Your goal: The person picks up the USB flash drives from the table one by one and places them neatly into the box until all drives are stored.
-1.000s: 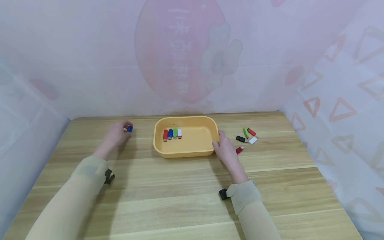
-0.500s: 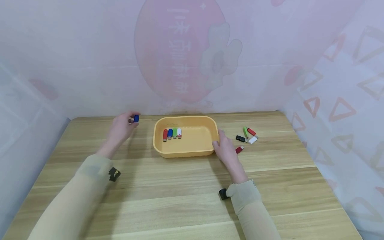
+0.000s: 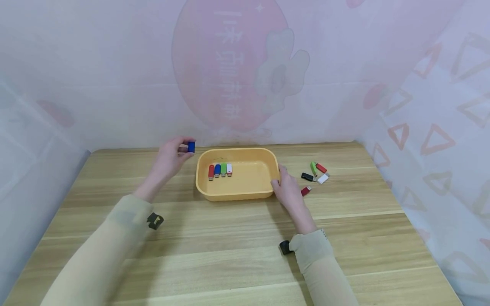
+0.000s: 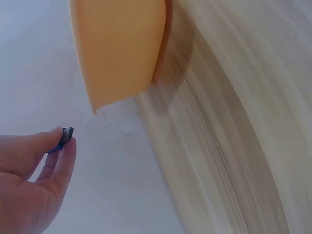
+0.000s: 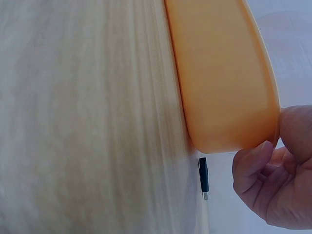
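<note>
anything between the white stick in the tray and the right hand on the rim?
Nothing: in the head view, only bare tray floor runs from the white USB stick to the right hand gripping the yellow tray's right rim.

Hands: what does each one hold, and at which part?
Left hand pinches blue USB stick by its end. Right hand grips yellow tray at its right rim.

left hand point(image 3: 170, 158) raised pinching, right hand point(image 3: 287, 190) gripping

Wooden table point(image 3: 237, 238): yellow tray point(image 3: 237, 194) at centre; right of it, perhaps five small USB sticks point(image 3: 315, 175).
</note>
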